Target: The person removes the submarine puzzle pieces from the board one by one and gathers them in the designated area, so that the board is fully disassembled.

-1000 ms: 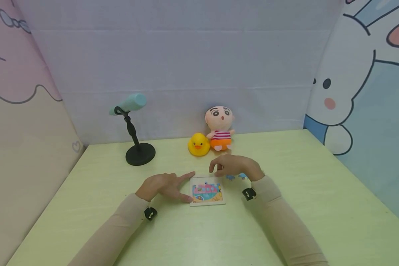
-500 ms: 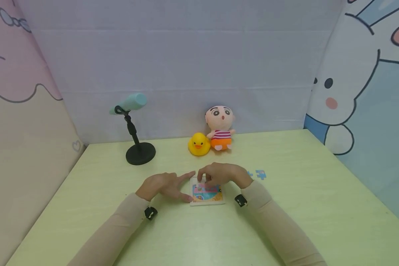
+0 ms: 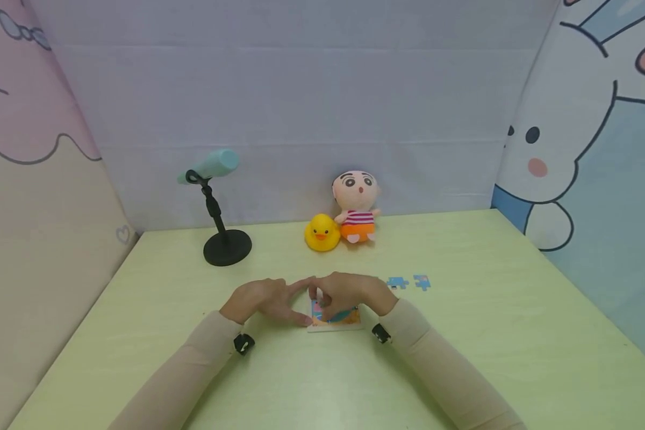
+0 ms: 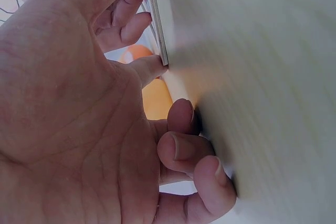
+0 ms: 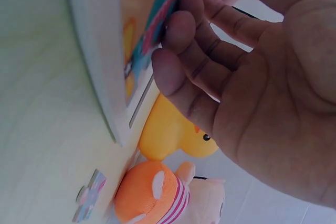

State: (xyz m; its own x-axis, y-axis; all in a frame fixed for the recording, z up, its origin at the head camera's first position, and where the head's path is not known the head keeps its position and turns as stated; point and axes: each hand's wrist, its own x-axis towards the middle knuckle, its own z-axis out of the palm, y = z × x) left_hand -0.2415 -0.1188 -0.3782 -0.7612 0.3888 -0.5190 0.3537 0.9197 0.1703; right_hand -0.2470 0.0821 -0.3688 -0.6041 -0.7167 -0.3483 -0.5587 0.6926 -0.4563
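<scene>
A small jigsaw puzzle in a white frame lies flat on the table, its picture pink, blue and orange. Along its left edge my left hand rests with thumb and index finger spread, one at each left corner. In the left wrist view that index finger touches the board's corner, and the other fingers bend against the tabletop. My right hand is over the puzzle's upper part, fingers bent down onto the picture. The right wrist view shows these fingertips right at its surface; I cannot tell whether they pinch a piece.
Two loose blue puzzle pieces, one nearer and one farther right, lie beyond the right wrist. Behind the puzzle sit a yellow rubber duck and a plush doll. A black stand holds a mint-green cylinder at back left.
My right hand has moved left from the frame's upper right corner to over its upper left part, uncovering the loose pieces. My left hand has stayed at the left edge.
</scene>
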